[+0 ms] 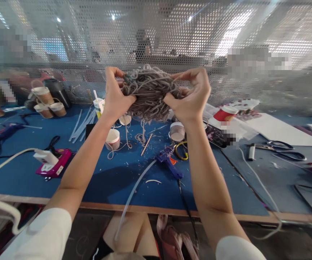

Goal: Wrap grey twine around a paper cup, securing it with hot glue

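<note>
A tangled bundle of grey-brown cord (pixel 150 94) is held up above the blue table between my two hands. My left hand (pixel 118 94) grips its left end, thumb in front and fingers behind. At the right end, my right hand (pixel 192 93) pinches it the same way. A loose strand hangs from the bundle to a small coil (pixel 140 138) on the table. Beneath lie a blue glue gun (pixel 169 162) with a long clear glue stick (pixel 136 187), yellow-handled scissors (pixel 182 151) and a thin wooden stick (pixel 146 144).
Small cups (pixel 113 139) stand behind my forearms. A magenta power strip (pixel 54 164) with a white plug sits left, near several glue sticks (pixel 84 124). To the right are dark-handled scissors (pixel 282 148), a red cup (pixel 225 113) and white board (pixel 282 130). A perforated metal screen (pixel 172 32) rises behind.
</note>
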### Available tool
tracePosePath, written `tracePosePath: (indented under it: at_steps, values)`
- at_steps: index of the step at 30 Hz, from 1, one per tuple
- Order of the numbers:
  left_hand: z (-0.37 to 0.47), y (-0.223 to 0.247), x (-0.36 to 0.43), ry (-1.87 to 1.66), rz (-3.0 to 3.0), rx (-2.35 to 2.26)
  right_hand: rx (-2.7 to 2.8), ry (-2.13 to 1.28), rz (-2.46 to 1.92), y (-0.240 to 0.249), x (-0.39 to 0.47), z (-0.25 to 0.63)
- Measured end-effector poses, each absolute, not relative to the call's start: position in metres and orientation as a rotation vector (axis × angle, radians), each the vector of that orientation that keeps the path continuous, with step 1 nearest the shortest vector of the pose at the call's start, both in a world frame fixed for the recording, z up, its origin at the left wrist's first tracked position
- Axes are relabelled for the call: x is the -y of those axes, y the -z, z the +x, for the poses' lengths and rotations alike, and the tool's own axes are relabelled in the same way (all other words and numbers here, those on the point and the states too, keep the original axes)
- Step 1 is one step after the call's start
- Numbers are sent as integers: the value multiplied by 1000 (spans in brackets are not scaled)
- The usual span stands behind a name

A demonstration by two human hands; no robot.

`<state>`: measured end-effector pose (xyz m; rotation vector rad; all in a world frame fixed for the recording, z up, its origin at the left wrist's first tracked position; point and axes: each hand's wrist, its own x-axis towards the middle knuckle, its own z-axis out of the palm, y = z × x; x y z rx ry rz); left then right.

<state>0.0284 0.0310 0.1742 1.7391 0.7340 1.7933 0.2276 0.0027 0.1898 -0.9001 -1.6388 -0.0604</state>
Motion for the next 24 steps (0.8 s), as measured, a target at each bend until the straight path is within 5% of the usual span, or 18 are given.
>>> tracePosePath:
  at_steps: [15, 24]
  values:
    - [36, -169, -49, -1673, 1630, -778, 1583, -199, -939, -168, -46, 235]
    - [8, -184, -30, -1567, 1884, -656, 1617, 189, -1003, -171, -49, 263]
